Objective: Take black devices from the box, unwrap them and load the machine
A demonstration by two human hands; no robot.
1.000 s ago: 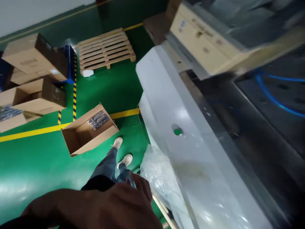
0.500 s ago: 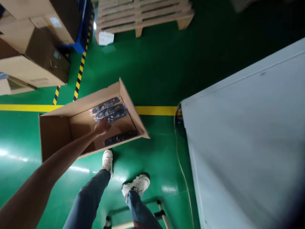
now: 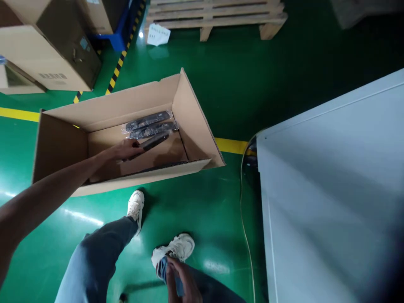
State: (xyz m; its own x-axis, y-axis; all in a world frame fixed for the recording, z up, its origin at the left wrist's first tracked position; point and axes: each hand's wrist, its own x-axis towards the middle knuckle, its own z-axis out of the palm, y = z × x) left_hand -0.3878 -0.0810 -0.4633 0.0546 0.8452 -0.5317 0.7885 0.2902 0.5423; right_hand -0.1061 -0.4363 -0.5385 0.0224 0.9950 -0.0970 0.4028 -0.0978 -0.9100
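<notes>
L arm straight into open brown cardboard box point(image 3: 194, 122), L hand point(image 3: 124, 150) clenched on long slim black bar point(image 3: 155, 141), long axis pointing away-right, R hand point(image 3: 182, 283) at knee, grip unclear

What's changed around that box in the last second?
The left hand reached down into the cardboard box and has closed on one dark bagged strip, the nearest of three. The other two bagged strips stay where they lay, by the box's far wall.
</notes>
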